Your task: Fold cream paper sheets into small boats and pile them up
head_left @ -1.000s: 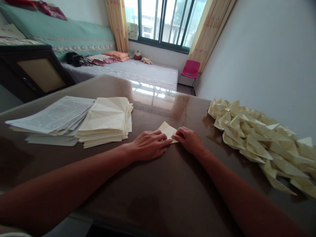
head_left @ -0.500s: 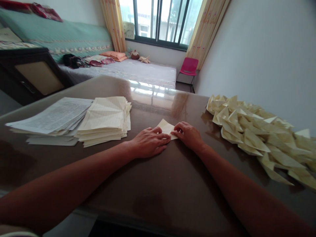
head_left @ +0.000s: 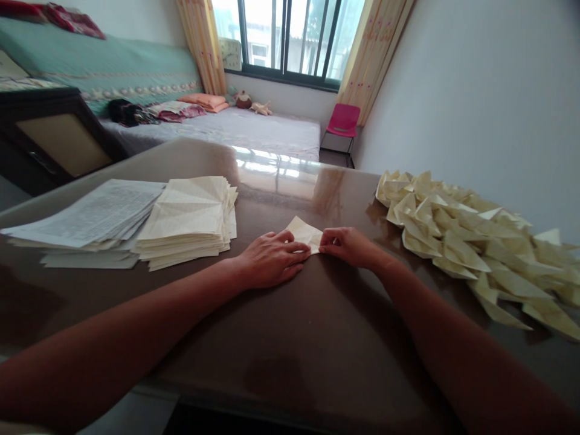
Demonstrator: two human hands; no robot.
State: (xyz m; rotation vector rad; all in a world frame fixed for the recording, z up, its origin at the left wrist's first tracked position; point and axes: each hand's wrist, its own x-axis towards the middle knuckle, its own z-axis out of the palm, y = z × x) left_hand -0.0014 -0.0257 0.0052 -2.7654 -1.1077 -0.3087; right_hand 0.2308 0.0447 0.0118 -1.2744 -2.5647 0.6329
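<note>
A small cream folded paper [head_left: 302,232] lies on the glossy brown table [head_left: 290,338]. My left hand [head_left: 272,260] lies flat on its left part, fingers stretched out and pressing it down. My right hand [head_left: 347,246] pinches the paper's right corner between thumb and fingers. A stack of cream creased sheets [head_left: 190,220] sits to the left of my hands, partly over a stack of printed pages [head_left: 86,217]. A heap of several folded cream paper pieces [head_left: 462,241] lies at the right.
The table's far edge faces a bed [head_left: 235,127] with cushions and clothes. A pink chair [head_left: 343,121] stands by the window and curtains. A dark cabinet [head_left: 49,139] is at the far left. A white wall runs along the right.
My right hand has turned from lying over the paper to pinching its right corner. The view has shifted slightly; the left hand keeps pressing the paper.
</note>
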